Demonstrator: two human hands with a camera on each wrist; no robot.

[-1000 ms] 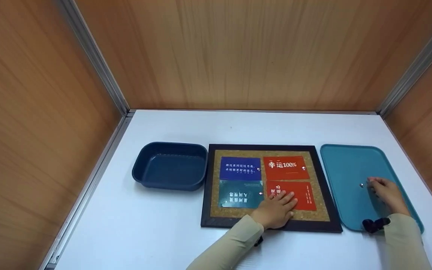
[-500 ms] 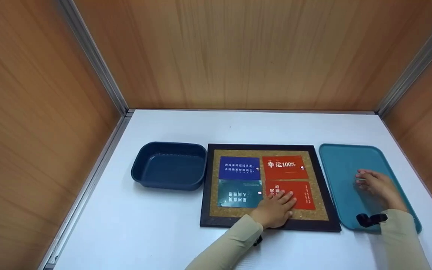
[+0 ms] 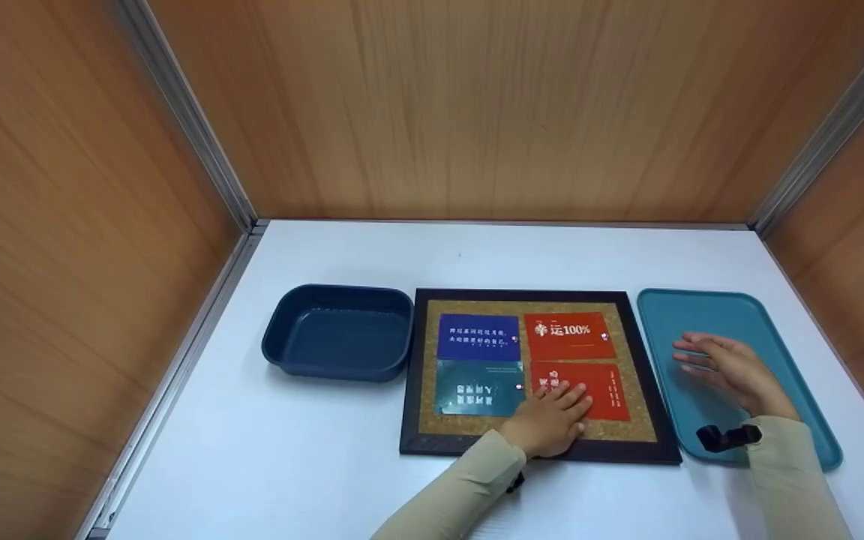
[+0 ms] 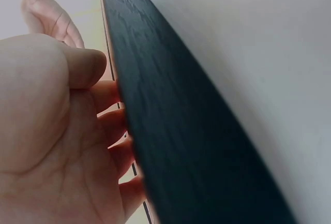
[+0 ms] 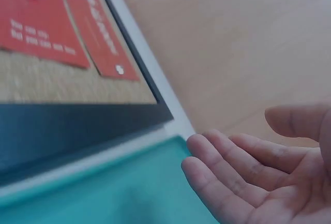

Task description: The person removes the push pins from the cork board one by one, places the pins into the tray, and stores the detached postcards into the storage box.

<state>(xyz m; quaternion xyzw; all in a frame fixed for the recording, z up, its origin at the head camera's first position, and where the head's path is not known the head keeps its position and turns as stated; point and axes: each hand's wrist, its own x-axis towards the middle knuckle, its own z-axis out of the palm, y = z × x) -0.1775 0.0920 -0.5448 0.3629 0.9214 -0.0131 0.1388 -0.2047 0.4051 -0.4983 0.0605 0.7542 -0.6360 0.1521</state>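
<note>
Cork fills the dark-framed board (image 3: 522, 295), which lies flat on the white table (image 3: 312, 465), nearer its right edge than its left. My left hand (image 3: 548, 420) rests across the board's near rail, fingers straight and a little spread on the lower red card (image 3: 608, 394), probably to stop card and board from sliding; they are curled round nothing. My right hand (image 3: 736, 375) hangs over the teal tray (image 3: 702, 311), fingers relaxed, thumb well apart from them, and I see nothing in its grasp. The blue card (image 3: 477, 352), the upper red card (image 3: 563, 349) and the teal card (image 3: 481, 379) each show a shiny stud (image 3: 604, 337) near the right side, which likely fixes them; what my fingers hide on the fourth, I cannot tell. I judge that the tray sits just beside the board, towards the table's right edge, for a short reach. The navy basin (image 3: 349, 373) stands just beside the board's left side. Along the table's far edge rises a wood-grained back wall (image 3: 477, 112), with matching side walls (image 3: 87, 262) and metal strips (image 3: 184, 105) at the corners.
</note>
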